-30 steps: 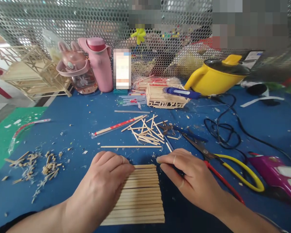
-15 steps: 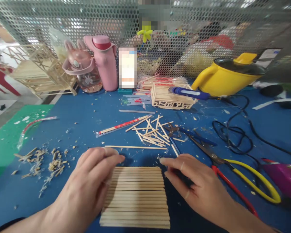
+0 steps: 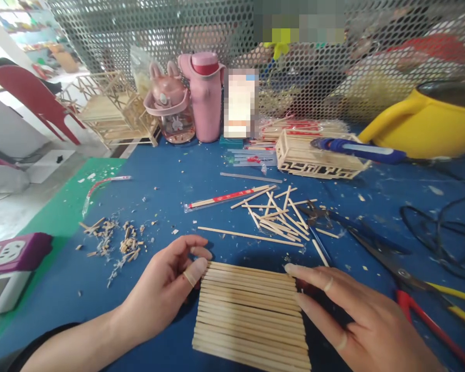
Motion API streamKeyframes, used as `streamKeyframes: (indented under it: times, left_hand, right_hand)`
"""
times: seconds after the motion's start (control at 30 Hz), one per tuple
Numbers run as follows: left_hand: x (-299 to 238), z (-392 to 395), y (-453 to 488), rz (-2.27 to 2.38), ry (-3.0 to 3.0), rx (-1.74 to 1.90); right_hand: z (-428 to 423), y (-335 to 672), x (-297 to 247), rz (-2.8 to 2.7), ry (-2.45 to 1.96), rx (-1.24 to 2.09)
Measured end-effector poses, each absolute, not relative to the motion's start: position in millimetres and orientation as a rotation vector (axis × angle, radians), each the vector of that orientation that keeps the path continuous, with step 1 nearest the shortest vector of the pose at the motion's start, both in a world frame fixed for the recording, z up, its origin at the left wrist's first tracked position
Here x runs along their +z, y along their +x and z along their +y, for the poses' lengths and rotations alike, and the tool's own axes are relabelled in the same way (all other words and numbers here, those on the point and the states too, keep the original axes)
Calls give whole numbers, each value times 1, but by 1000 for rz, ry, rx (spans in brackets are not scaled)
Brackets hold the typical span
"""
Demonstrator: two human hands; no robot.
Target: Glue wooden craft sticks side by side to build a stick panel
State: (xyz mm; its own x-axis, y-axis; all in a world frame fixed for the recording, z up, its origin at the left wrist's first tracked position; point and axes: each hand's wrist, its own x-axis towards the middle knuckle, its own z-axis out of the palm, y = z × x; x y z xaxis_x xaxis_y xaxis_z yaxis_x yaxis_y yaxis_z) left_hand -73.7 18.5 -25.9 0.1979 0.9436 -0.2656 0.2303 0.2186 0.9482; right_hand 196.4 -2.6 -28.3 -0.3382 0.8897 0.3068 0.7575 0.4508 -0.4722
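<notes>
A flat panel of round wooden sticks point(image 3: 250, 315), laid side by side, rests on the blue table in front of me. At its far left corner is my left hand point(image 3: 174, 276), the thumb touching the edge and the other fingers loosely curled beyond it, apart from the thumb. My right hand point(image 3: 352, 310) is by the far right corner, index finger stretched to the far edge and thumb against the stick ends. Pale bands wrap some fingers. Just beyond the panel lie a single long stick point(image 3: 250, 236) and a pile of short cut sticks point(image 3: 281, 217).
Scissors point(image 3: 403, 272) and pliers point(image 3: 320, 214) lie on the right, below a black cable point(image 3: 422, 217). A blue hot-glue pen point(image 3: 356, 150) rests on a small wooden frame point(image 3: 318, 155). Pink bottle point(image 3: 205, 98), yellow pot point(image 3: 422, 124) and mesh screen stand behind. Stick scraps point(image 3: 127, 243) lie left.
My view has swung left, so things sit farther right. My left hand has turned, bringing its thumb to the panel's corner; my right fingers have come closer to the right edge.
</notes>
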Motion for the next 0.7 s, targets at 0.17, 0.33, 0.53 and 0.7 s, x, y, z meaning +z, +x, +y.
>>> streamKeyframes:
  times: [0.17,0.33,0.53,0.7]
  left_hand:
    - [-27,21,-68,1254,1178,762]
    - [-29,23,-67,1243,1286,786]
    - [-30,23,-69,1323,1434,761]
    - [-20,9,-72,1486,2141,770]
  right_hand:
    - [-4,198,-30,-2155,-1425,340]
    - [-4,201,-31,-2164,-1424,349]
    - [-2,197,-27,-2175,-1434,363]
    - [0,198,-26,-2169,-1416,375]
